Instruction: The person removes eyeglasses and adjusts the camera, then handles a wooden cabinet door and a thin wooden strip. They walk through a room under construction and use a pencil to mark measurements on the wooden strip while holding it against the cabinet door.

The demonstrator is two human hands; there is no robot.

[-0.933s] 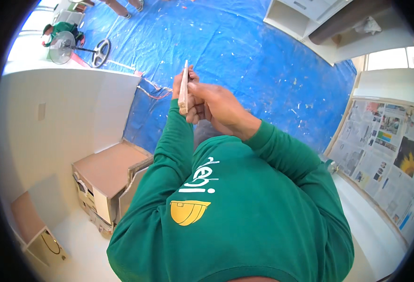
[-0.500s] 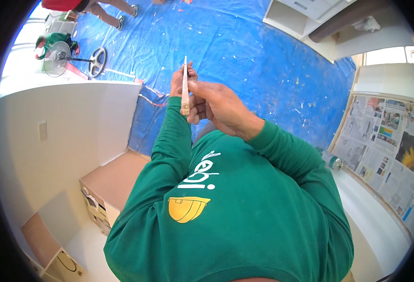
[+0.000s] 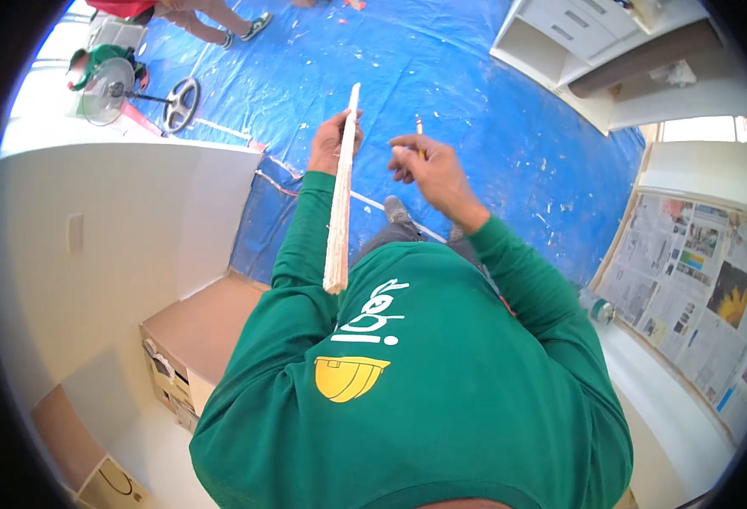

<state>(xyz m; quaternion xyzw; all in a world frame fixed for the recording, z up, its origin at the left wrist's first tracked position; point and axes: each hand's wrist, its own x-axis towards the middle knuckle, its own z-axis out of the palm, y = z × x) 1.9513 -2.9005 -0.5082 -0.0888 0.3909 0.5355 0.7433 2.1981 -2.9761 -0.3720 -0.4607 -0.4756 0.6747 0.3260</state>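
My left hand [image 3: 331, 142] is closed round a long, narrow strip of pale wood [image 3: 339, 212], gripping it near its far end. The strip's near end, rough and square-cut, reaches back over my left sleeve toward my chest. Apart from the wood, to its right, my right hand [image 3: 429, 170] is closed with a thin pencil [image 3: 419, 127] in its fingers. The pencil's end sticks up beyond the fingers; the rest is mostly hidden by the hand.
Blue sheeting [image 3: 492, 127] covers the floor. A pale partition [image 3: 136, 204] and a brown-topped box [image 3: 204, 327] stand left. Far left are a fan [image 3: 106, 92] and two people. White cabinets [image 3: 552, 51] stand far right; newspaper [image 3: 688, 280] covers a surface below them.
My right hand has let go of the wood strip and moved right, with the pencil now showing. The strip's near end has come closer to my chest, showing more of its length.
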